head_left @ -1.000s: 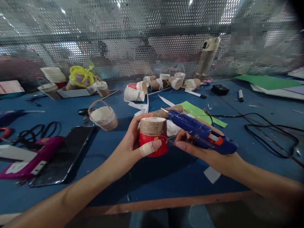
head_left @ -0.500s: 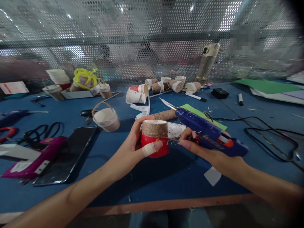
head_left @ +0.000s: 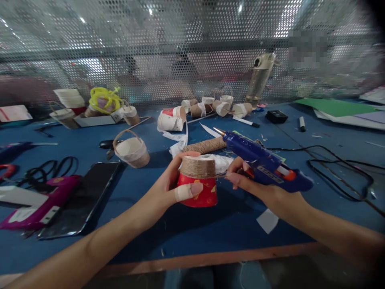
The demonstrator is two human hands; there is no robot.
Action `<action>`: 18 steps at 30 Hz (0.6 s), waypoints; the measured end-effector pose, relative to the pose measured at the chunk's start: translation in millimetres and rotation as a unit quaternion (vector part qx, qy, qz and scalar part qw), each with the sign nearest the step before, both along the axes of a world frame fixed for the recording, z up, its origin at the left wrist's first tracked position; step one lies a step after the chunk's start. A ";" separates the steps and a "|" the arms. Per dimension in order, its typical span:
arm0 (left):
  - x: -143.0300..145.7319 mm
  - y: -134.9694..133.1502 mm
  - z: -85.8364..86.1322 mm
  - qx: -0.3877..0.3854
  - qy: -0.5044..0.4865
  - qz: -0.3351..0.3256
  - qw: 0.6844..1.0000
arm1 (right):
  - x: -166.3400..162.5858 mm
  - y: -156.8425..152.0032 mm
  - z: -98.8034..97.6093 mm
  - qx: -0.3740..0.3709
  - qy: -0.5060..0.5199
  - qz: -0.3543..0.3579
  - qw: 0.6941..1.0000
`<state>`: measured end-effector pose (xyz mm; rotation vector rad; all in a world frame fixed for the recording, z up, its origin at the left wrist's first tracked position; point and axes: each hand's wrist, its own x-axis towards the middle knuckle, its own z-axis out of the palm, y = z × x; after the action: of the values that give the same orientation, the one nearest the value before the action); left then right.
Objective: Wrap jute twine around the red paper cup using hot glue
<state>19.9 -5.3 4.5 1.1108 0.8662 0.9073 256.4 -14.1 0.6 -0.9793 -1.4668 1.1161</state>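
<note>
My left hand [head_left: 173,185] is wrapped round an upside-down red paper cup [head_left: 199,188] whose upper half is wound with brown twine; the thumb, with a plaster on it, lies across the red part. My right hand [head_left: 251,185] grips a blue glue gun [head_left: 264,163] with an orange trigger, its nozzle pointing up and left, away from the cup. The fingertips of that hand also pinch a loose strand of twine beside the cup. A twine spool [head_left: 206,146] lies on the blue table [head_left: 195,224] just behind the cup.
A small twine-handled cup basket [head_left: 131,150], a black phone [head_left: 81,196] and a magenta glue gun [head_left: 39,204] lie to the left. Several wrapped cups [head_left: 210,107], a bottle [head_left: 259,80] and a mesh screen stand at the back. Black cables [head_left: 339,168] trail on the right.
The cup has tipped so that its open rim faces me more. The glue gun has swung away from the cup, to the right and back.
</note>
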 end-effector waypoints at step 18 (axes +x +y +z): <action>-3.7 0.7 -7.8 0.010 -0.008 -0.027 1.000 | -4.9 2.7 -7.8 -0.037 0.016 -0.011 0.999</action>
<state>16.2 -4.6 -3.3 1.1379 0.8119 0.8794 251.5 -11.3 -7.2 -1.0215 -1.3941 1.1711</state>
